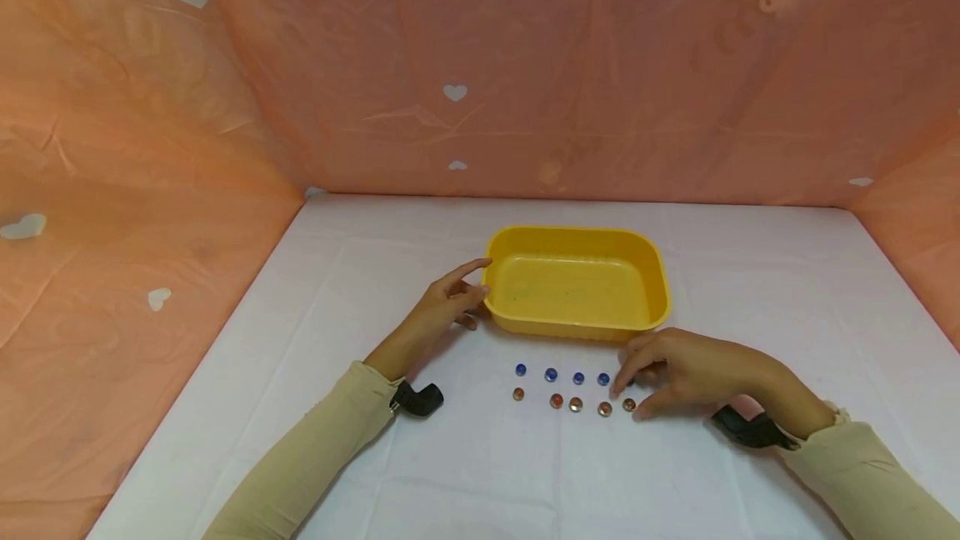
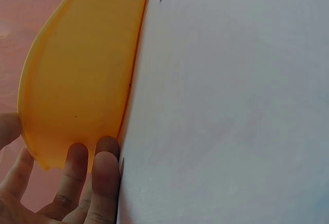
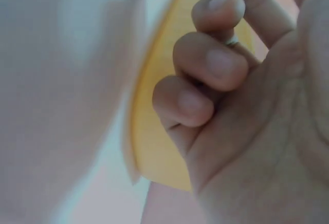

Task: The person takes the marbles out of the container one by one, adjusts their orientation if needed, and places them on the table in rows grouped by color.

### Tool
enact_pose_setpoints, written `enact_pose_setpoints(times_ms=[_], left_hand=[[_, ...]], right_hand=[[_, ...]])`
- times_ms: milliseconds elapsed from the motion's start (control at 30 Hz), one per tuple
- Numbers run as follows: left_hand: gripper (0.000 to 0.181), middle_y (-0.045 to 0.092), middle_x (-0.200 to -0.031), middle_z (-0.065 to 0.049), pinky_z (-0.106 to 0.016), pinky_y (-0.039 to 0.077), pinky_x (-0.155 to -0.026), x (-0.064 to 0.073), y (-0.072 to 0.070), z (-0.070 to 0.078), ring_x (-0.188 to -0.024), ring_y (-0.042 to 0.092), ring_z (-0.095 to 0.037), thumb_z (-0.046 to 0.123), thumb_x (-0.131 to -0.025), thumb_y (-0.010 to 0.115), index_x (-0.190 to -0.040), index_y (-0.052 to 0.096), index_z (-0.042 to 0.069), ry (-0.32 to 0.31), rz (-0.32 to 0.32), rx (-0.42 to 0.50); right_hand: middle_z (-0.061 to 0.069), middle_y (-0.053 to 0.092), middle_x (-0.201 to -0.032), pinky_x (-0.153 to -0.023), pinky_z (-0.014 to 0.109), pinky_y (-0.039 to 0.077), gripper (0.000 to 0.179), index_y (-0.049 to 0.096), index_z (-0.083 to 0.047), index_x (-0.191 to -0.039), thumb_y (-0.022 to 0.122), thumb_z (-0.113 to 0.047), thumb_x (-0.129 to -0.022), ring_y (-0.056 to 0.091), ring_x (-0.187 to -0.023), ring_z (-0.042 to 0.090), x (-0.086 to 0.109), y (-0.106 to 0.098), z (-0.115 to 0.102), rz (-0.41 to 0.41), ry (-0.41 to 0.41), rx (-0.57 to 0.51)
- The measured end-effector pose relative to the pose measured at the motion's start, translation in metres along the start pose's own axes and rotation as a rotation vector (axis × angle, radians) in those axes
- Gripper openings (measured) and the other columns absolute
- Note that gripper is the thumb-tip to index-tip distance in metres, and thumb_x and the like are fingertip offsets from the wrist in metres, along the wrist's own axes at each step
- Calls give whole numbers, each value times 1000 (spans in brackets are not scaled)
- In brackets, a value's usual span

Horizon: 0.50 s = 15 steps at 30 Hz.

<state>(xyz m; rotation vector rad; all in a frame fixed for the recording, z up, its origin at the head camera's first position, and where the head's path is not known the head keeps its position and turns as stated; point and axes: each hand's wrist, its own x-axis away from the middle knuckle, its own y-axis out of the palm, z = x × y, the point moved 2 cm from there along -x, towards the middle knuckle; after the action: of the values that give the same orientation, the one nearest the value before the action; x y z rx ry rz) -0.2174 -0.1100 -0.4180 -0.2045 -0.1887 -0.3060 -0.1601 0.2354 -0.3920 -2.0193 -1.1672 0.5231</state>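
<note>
My left hand point(image 1: 442, 307) touches the left end of the yellow plastic tray point(image 1: 577, 330), its fingers point(image 2: 76, 170) lying fairly straight against the wall. Just in front of the tray's right corner, my right hand point(image 1: 686, 367) is low over the cloth. Its index finger and thumb are spread around an orange-brown marble point(image 1: 629, 405), with no clear grip on it; the other fingers point(image 3: 190, 106) curl toward the palm. Several blue marbles point(image 1: 551, 375) form a row nearer the tray, the rightmost partly hidden by the right hand. Several orange-brown marbles point(image 1: 575, 405) form a second row in front.
A white cloth point(image 1: 450, 473) covers the table. Orange sheeting point(image 1: 525, 132) with pale hearts hangs behind it and at both sides. Each wrist wears a black strap device point(image 1: 418, 399) below a beige sleeve point(image 1: 322, 440).
</note>
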Motion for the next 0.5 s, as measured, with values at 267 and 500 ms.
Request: enact_pose_setpoints(times_ms=[267, 500], left_hand=[[51, 59, -110, -13, -27, 59, -75, 1, 2, 2, -90, 68, -21, 26, -101, 60, -149, 45, 31, -3, -12, -3], [51, 59, -114, -15, -29, 60, -77, 2, -2, 1, -92, 68, -21, 28, -100, 60, -149, 45, 31, 4, -23, -33]], right_hand=[[-11, 55, -83, -56, 21, 42, 26, 72, -23, -111, 77, -15, -87, 48, -69, 5, 13, -25, -9, 184, -52, -70], [-13, 57, -86, -55, 24, 39, 27, 71, -19, -110, 74, -4, -87, 45, -68, 4, 16, -46, -3, 442, 63, 64]])
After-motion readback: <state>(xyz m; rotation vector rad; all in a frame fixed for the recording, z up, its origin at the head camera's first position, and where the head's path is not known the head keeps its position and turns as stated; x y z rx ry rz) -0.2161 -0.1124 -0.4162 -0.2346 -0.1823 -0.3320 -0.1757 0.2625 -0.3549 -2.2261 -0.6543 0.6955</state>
